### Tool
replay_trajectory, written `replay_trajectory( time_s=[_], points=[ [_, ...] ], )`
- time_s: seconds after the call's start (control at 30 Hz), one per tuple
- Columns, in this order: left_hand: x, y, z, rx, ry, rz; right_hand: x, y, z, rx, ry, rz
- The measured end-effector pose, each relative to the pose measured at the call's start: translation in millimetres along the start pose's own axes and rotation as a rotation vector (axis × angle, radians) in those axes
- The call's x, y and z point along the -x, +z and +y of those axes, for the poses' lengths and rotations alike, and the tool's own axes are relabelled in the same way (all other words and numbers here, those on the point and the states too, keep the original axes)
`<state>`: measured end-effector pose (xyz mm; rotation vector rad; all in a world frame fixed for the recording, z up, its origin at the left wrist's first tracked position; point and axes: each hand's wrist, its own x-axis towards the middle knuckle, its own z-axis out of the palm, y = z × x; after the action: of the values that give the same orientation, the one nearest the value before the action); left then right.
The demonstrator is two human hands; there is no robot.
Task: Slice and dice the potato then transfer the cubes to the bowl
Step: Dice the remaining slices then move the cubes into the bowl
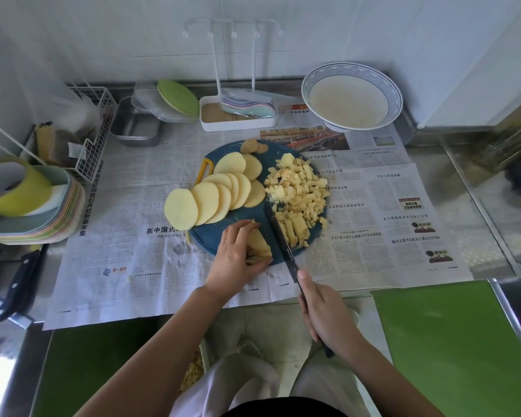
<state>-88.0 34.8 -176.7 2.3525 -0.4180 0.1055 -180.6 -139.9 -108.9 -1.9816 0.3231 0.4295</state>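
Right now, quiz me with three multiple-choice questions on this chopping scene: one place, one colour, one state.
1. Where on the round dark-blue cutting board are the pale yellow potato cubes? A right half; B left half; C centre front.
2. What colour is the knife blade in the right hand? A silver; B black; C white.
3. What is the left hand doing? A resting open, empty; B holding stacked potato strips; C lifting a slice.
Answers: A, cubes lie right of the fanned slices; B, blade looks black; B, fingers curl over the strips.
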Motion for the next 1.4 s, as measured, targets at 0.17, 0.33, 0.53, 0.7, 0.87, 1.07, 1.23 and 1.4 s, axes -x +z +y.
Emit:
replay_trajectory(
  time_s=[0.17,0.33,0.53,0.7,0.87,1.07,1.23,1.4],
  points=[
    [4,2,3,-0.034,-0.033,0.125,2,15,-2,0.088,-0.046,0.042],
    [7,12,2,-0.167,-0.117,0.200,0,23,-6,0.130,-0.035,0.047],
    [3,21,6,-0.252,-0.162,0.242,-4,24,-8,0.159,0.000,0.023],
    [1,25,5,-0.329,-0.174,0.218,-5,22,-18,0.210,0.056,-0.003],
    [-1,27,5,-0.387,-0.166,0.209,-8,17,-26,0.279,0.088,-0.013],
    [0,27,6,-0.399,-0.168,0.200,-12,17,-29,0.335,0.127,-0.037],
    [-1,27,6,-0.404,-0.169,0.191,-16,21,-27,0.355,0.158,-0.035],
    [-1,27,7,-0.389,-0.182,0.184,-17,32,-21,0.457,0.140,0.000]
  ],
)
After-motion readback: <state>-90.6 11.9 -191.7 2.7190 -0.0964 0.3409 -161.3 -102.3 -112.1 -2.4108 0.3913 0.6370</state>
